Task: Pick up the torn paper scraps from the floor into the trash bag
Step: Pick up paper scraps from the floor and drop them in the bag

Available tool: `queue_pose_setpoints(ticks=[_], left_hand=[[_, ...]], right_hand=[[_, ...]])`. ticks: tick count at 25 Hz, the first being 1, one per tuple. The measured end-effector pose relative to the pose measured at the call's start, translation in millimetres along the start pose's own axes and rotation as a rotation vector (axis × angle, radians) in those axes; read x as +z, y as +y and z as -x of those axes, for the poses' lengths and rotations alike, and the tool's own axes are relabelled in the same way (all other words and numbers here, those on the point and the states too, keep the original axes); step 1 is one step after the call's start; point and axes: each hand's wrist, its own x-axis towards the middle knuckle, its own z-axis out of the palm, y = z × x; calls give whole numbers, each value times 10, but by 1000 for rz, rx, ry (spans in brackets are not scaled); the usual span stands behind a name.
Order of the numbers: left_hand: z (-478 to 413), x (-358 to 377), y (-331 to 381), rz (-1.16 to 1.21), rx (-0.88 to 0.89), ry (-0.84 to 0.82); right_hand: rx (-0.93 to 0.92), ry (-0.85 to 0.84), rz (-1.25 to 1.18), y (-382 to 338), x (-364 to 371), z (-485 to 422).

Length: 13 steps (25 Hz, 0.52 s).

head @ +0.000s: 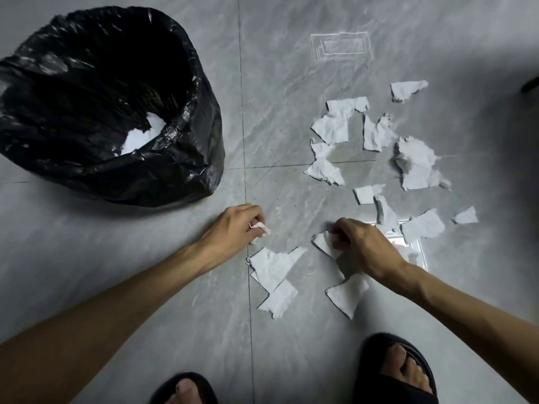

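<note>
Several torn white paper scraps (417, 167) lie scattered on the grey tiled floor, mostly at the centre right. A black trash bag (151, 176) stands open at the upper left, with white paper (143, 135) visible inside. My left hand (233, 228) is low over the floor just right of the bag, its fingers closed around a small crumpled scrap (259, 228). My right hand (361, 243) pinches the edge of a scrap (322, 243) lying on the floor. Two larger scraps (274, 269) lie just in front of my hands.
My feet in black sandals (393, 371) stand at the bottom edge. A bright light reflection (414, 246) shines on the tile beside my right hand. A dark object (530, 83) pokes in at the right edge. Tile seams cross near the middle.
</note>
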Motion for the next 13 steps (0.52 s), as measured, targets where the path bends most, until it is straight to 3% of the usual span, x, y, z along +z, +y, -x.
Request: queue_pose_setpoints(ticks=[3,5,9,13], left_hand=[[130,131,62,-210,143,-235],[182,220,54,-399,183,-298],[147,209,43,-330,114,-260],[83,-43,181,-167,61,-91]], right_hand=[[21,14,42,-16,0,-98],[41,41,17,-57,12,-102],[83,150,-101,-224,18,-126],[333,144,-459,-386,-48,-220]])
